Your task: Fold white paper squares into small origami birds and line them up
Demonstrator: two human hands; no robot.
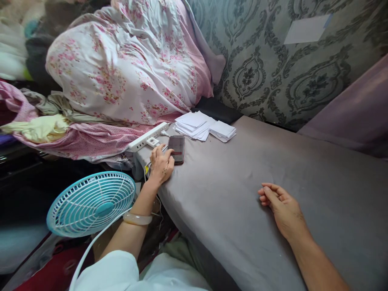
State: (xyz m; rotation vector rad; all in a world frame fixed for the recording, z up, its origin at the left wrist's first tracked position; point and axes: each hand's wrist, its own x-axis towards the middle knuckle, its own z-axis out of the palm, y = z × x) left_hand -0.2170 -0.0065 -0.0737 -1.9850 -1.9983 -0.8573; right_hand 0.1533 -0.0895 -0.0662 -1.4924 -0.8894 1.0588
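Note:
My left hand [162, 165], with a pale bangle [137, 218] on the forearm, is at the left edge of the grey-covered surface [242, 194]. Its thumb touches the screen of a dark smartphone [176, 148] lying flat. The other fingers are apart and bent beside the phone, near a white charger plug [153, 142]. My right hand [283, 208] is over the right part of the surface, away from any object. Its fingers are loosely curled together with the thumb against them, and nothing shows in them. Behind the phone lie a larger stack of white paper [194, 124] and a smaller stack [222, 131].
A white power strip [148, 137] runs along the left edge, with cables nearby. A blue fan [92, 204] stands at the lower left. Floral bedding [127, 64] is heaped behind. Patterned wallpaper [248, 74] and a pink curtain [348, 105] border the far side.

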